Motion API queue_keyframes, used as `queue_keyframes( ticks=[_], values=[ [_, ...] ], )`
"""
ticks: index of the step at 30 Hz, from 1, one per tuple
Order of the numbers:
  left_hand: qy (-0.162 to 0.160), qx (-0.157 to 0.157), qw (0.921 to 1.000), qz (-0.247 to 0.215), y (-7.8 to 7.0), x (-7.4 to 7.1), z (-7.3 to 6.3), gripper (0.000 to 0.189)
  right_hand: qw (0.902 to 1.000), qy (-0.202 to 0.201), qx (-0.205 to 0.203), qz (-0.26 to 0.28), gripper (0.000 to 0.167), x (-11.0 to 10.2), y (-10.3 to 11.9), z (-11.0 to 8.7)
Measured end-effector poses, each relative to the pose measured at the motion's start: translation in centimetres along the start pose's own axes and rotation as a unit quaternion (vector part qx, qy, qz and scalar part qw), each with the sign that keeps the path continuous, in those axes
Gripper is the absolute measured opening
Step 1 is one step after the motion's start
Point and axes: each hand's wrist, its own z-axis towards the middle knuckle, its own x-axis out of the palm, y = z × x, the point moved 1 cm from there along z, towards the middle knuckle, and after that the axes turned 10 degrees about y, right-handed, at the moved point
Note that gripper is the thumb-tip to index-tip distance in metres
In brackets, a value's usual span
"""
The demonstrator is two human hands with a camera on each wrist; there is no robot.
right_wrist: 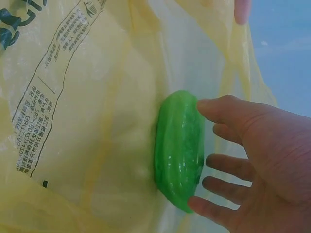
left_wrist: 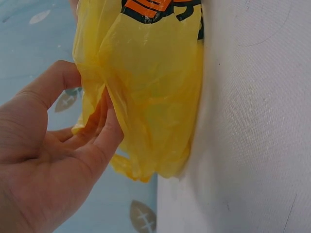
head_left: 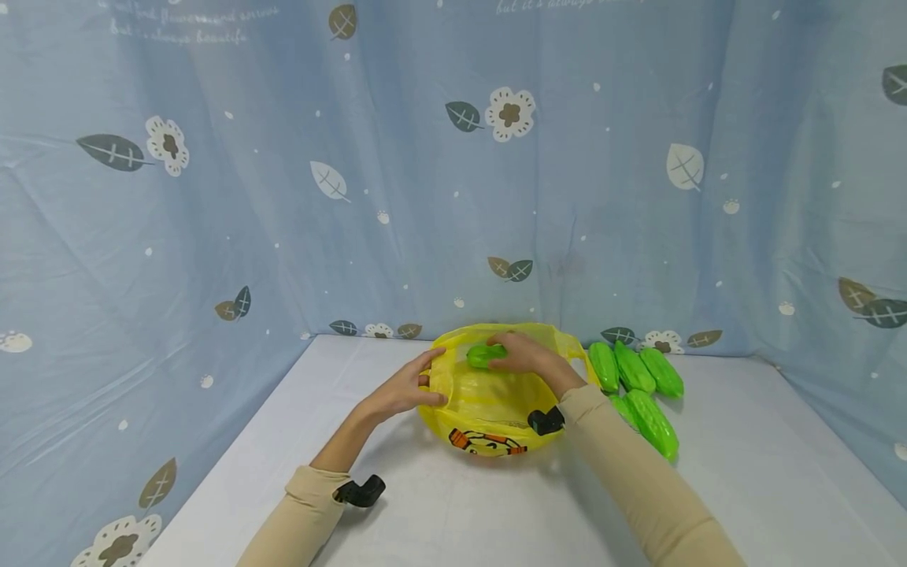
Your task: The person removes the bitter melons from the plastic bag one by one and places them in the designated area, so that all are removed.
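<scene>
A yellow plastic bag (head_left: 489, 398) with a printed cartoon stands wide-mouthed on the white table. My left hand (head_left: 407, 387) holds its left side; in the left wrist view, some fingers (left_wrist: 109, 121) reach into a fold of the film. Inside the bag lies a glossy, ribbed green cucumber (right_wrist: 179, 150). My right hand (head_left: 520, 353) is inside the bag beside this cucumber. Its fingers (right_wrist: 231, 167) are spread and fairly straight, with the tips at or very near the cucumber's side; firm contact cannot be told.
Several more green cucumbers (head_left: 652, 421) lie on the white table (head_left: 751, 472) just right of the bag. A blue patterned curtain (head_left: 425, 197) hangs behind the table and along its sides. Black wrist devices (head_left: 361, 492) are worn on both forearms.
</scene>
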Motion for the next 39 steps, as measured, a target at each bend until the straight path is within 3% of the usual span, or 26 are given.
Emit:
queue_keyframes(
  ticks=[17, 39],
  values=[
    [0.002, 0.01, 0.9999, -0.004, 0.18, 0.02, 0.03, 0.095, 1.0, -0.006, 0.001, -0.006, 0.048, 0.35, -0.14, 0.44],
    [0.005, 0.007, 0.9999, -0.006, 0.19, -0.03, 0.12, 0.095, 0.9994, 0.028, 0.02, -0.006, 0.054, 0.16, -0.08, 0.35]
  ],
)
